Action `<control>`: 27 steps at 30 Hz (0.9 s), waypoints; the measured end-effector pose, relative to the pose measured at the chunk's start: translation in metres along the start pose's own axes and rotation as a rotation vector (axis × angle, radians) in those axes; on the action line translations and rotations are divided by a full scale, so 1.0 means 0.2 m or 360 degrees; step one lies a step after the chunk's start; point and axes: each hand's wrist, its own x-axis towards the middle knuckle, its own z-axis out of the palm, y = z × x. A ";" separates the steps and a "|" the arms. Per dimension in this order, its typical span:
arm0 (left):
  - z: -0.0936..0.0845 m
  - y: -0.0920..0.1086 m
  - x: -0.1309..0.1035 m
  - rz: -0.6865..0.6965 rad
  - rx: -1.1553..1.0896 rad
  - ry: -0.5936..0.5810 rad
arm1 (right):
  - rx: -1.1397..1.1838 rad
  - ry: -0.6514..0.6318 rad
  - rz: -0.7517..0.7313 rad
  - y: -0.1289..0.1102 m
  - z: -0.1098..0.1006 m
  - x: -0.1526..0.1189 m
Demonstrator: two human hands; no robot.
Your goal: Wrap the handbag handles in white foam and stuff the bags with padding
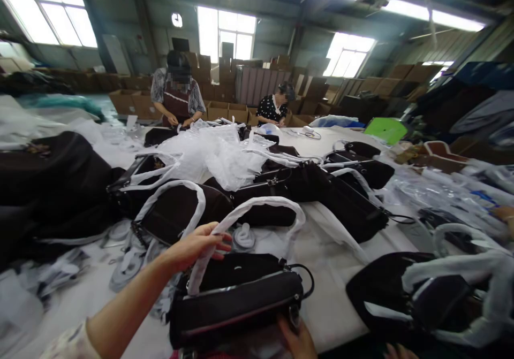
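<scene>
The near black handbag (pixel 236 300) lies at the table's near edge; the left hand (pixel 196 246) is closed around its white-wrapped handle (pixel 257 209), while the right hand (pixel 297 340) presses the bag's near right end, its fingers mostly hidden, so I cannot tell their spread; this handle looks already wrapped; farther off, a heap of handbags (pixel 281 188) also carries white wrapping, so much seems done; two workers (pixel 179 99) stand at the far side.

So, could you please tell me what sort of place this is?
Probably a handbag workshop or packing hall: black handbags with white-wrapped handles cover a long table, cardboard boxes are stacked by the walls, and two other people work at the far end.
</scene>
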 end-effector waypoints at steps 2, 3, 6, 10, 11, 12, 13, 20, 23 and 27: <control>0.02 -0.03 -0.05 -0.0051 -0.0099 -0.0130 | -0.0052 0.0110 0.0026 0.05 -0.02 -0.01; 0.02 -0.04 -0.07 -0.0059 -0.0121 -0.0144 | -0.0084 0.0168 0.0032 0.07 -0.04 -0.02; -0.01 -0.06 -0.09 0.0012 -0.0170 -0.0019 | -0.0223 0.0353 -0.0134 0.14 -0.10 -0.05; -0.03 -0.05 -0.08 0.0164 -0.0252 0.0171 | -0.0389 0.0334 -0.0466 0.18 -0.12 -0.03; -0.03 -0.05 -0.07 0.0190 -0.0265 0.0204 | -0.0400 0.0302 -0.0466 0.18 -0.12 -0.01; -0.03 -0.04 -0.06 0.0212 -0.0275 0.0236 | -0.0408 0.0273 -0.0451 0.16 -0.12 0.01; -0.03 -0.04 -0.05 0.0234 -0.0281 0.0269 | -0.0412 0.0243 -0.0442 0.14 -0.13 0.02; -0.16 -0.01 0.13 0.0477 -0.0342 0.0601 | -0.0600 0.0058 -0.0656 -0.23 -0.33 -0.01; -0.22 0.00 0.19 0.0578 -0.0365 0.0693 | -0.0947 0.0188 -0.0896 -0.51 -0.38 -0.04; -0.20 -0.01 0.14 0.0670 -0.0329 0.0727 | -0.1126 -0.0005 -0.0784 -0.72 -0.38 -0.01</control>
